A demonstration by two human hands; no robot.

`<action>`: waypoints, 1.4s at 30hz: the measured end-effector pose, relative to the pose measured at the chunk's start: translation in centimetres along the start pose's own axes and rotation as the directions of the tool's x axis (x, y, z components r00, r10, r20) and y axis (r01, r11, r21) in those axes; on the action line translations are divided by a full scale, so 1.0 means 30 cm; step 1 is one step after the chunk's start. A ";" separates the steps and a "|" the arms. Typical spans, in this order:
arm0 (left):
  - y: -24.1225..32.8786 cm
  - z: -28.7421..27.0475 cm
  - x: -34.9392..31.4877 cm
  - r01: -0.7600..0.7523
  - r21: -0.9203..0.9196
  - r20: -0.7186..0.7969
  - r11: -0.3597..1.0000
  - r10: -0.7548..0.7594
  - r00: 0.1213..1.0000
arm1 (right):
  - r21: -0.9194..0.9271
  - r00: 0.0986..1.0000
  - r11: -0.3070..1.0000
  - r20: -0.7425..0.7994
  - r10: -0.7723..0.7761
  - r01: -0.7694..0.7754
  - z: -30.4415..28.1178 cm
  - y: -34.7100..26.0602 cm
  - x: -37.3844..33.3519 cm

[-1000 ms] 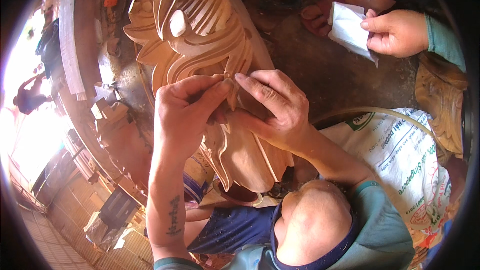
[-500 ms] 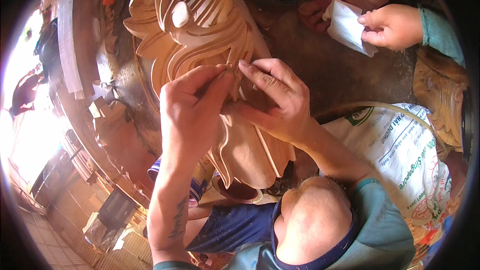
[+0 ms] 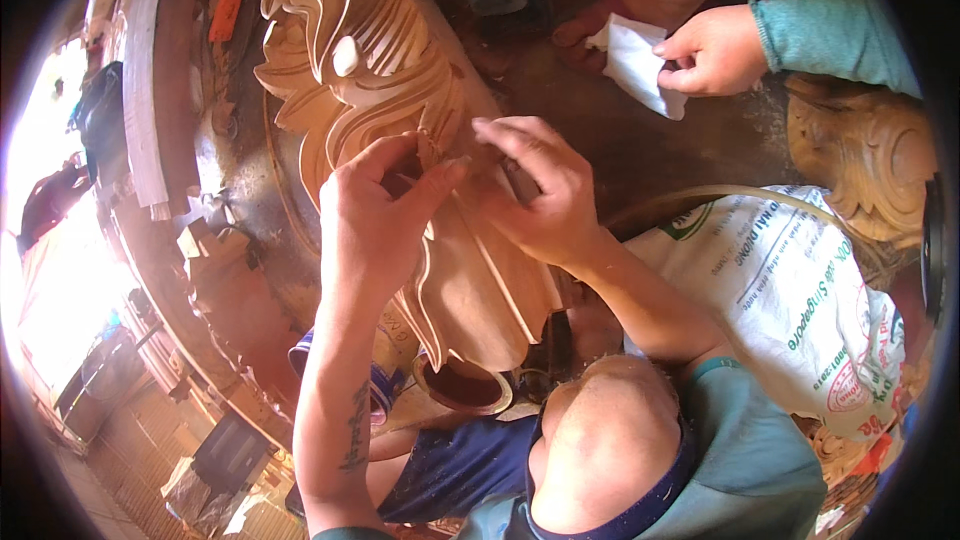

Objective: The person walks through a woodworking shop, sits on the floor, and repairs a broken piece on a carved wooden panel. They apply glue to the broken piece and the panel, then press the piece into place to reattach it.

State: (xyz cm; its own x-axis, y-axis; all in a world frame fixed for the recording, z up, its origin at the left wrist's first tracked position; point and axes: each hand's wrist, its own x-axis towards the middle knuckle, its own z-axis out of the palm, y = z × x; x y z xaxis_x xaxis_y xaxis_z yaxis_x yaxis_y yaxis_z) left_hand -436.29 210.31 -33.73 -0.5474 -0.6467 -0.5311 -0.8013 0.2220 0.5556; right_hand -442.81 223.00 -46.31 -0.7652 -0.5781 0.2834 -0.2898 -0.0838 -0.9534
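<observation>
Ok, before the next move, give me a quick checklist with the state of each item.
1. Both hands over the carving: ok, both are in front of it from this view.
2. Left hand grip: cannot tell; whatever is at the fingertips is too small and blurred.
3. Right hand grip: cannot tell; its fingers are bent, but the thumb side is unclear.
4. Co-worker's hand clear of both hands: ok, it is apart, to the right, holding a white sheet.
5. Sack clear of both hands: ok, it lies off to the right.
</observation>
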 end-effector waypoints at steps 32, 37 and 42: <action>-0.207 0.123 -0.307 0.073 -0.913 0.149 0.401 0.162 0.975 | 0.286 0.762 0.763 0.523 0.383 -0.580 -0.154 -0.306 -0.026; -0.178 0.148 -0.331 -0.141 -0.816 -0.019 0.560 0.217 0.976 | 0.213 0.796 0.808 0.428 0.428 -0.549 -0.186 -0.333 -0.046; -0.237 0.134 -0.328 -0.428 -0.434 -0.165 0.793 0.397 0.903 | -0.101 0.825 0.975 0.555 -0.110 0.198 -0.179 -0.363 0.008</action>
State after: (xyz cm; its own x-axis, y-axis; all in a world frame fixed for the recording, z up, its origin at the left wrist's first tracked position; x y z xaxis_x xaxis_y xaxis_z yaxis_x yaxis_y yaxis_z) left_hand -426.18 218.01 -35.03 -0.7724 -0.6162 -0.1537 -0.2965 0.1358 0.9453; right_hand -442.92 228.12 -35.32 -0.2800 -0.9180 0.2809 -0.4916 -0.1143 -0.8633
